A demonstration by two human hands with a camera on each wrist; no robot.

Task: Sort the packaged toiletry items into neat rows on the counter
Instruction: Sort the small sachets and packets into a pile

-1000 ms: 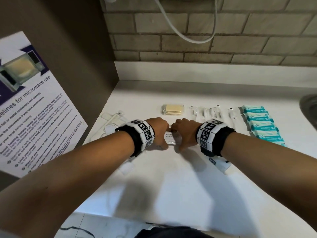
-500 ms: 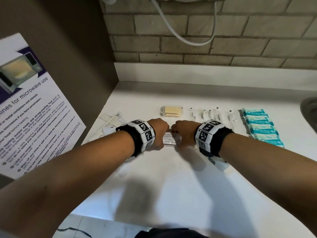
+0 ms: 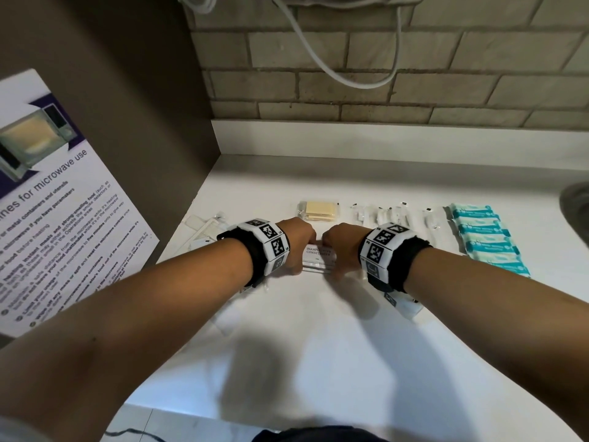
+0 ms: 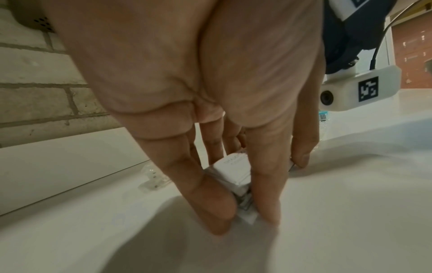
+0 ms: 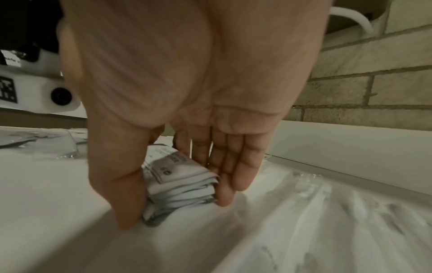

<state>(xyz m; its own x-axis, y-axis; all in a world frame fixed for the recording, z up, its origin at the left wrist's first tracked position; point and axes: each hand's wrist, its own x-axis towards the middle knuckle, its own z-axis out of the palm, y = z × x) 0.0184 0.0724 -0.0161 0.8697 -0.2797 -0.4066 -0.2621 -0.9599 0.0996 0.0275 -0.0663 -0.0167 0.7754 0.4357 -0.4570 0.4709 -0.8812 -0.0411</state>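
Observation:
A small stack of white shampoo sachets (image 3: 319,257) lies on the white counter (image 3: 318,346), in the middle. My left hand (image 3: 296,247) pinches its left end between thumb and fingers (image 4: 268,199), with the stack (image 4: 233,173) showing between them. My right hand (image 3: 341,250) pinches the right end, thumb on the near side and fingers (image 5: 233,177) on the far side of the stack (image 5: 180,181). Behind the hands runs a row: a yellow packet (image 3: 318,210), several clear-wrapped items (image 3: 379,213) and overlapping teal packets (image 3: 487,237).
Clear-wrapped white items (image 3: 204,228) lie at the left by the brown side wall. A white sachet (image 3: 406,307) sits under my right wrist. A microwave poster (image 3: 47,218) hangs on the left, a sink edge (image 3: 577,205) shows at far right, and a brick wall stands behind.
Both hands stay on the stack of sachets at the same spot. Only the head view shifts slightly.

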